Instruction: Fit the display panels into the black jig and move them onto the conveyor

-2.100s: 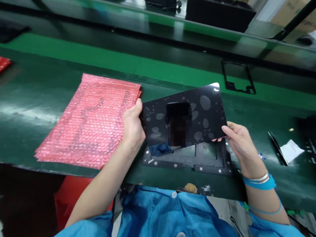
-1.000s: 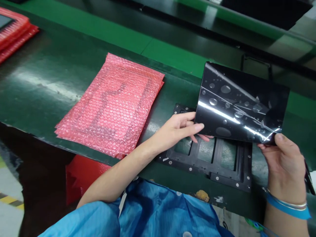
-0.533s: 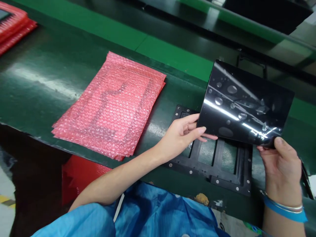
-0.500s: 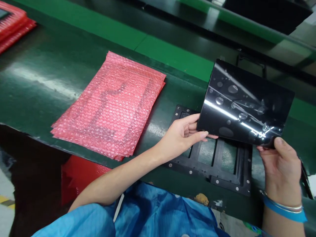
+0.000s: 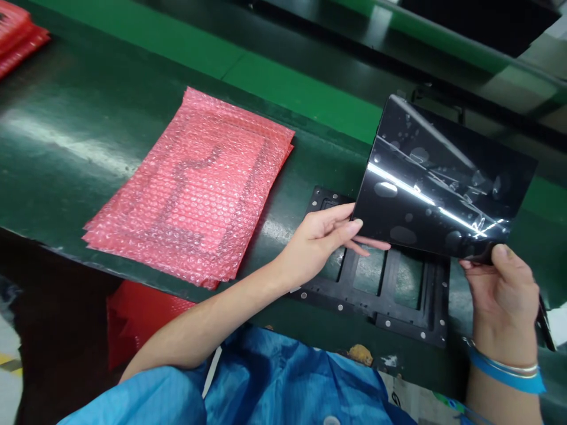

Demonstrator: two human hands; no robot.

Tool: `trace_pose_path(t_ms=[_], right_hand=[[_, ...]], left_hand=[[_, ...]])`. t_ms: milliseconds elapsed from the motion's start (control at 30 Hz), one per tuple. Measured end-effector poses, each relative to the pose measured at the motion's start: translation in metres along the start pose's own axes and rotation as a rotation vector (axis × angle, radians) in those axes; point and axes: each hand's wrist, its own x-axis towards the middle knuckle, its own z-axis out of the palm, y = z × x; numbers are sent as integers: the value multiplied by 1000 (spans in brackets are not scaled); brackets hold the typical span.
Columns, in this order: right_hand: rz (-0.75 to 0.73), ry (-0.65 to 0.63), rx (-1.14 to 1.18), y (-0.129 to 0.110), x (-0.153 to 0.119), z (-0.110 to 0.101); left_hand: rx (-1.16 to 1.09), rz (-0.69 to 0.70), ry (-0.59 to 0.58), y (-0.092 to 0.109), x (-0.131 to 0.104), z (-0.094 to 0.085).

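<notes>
A glossy black flat panel [image 5: 443,183], like a tablet screen with bubbled clear film on its face, is held up and tilted between my two hands. My left hand [image 5: 325,236] grips its lower left corner, thumb on the front edge and the other fingers behind or below. At the lower right corner, my right hand [image 5: 505,283] pinches it with the thumb on the front. Beneath the panel a black frame fixture [image 5: 390,301] with rectangular openings and small round silver spots lies on the green bench [image 5: 57,136]. The panel hides the frame's far part.
A stack of pink bubble-wrap bags [image 5: 195,189] lies left of the frame. More red wrapped packages [image 5: 22,38] sit at the far left. Red bubble wrap [image 5: 142,319] is below the bench edge. A dark rail and shelf run along the back.
The panel has tilted slightly, its far edge rising and the reflections shifting across it. Both hands keep their hold on its corners. The view has moved slightly.
</notes>
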Motion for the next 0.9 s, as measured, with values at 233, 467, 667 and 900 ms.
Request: trace_pose_path(t_ms=[233, 467, 667, 900], right_hand=[[47, -205, 64, -9, 18, 35], [198, -356, 88, -48, 55, 206], [157, -350, -172, -40, 67, 297], [-153, -277, -802, -30, 81, 263]], left_hand=[[-153, 110, 296, 7, 4, -5], [-189, 108, 408, 13, 7, -25], [-163, 81, 387, 11, 4, -25], [-190, 23, 363, 5, -1, -20]])
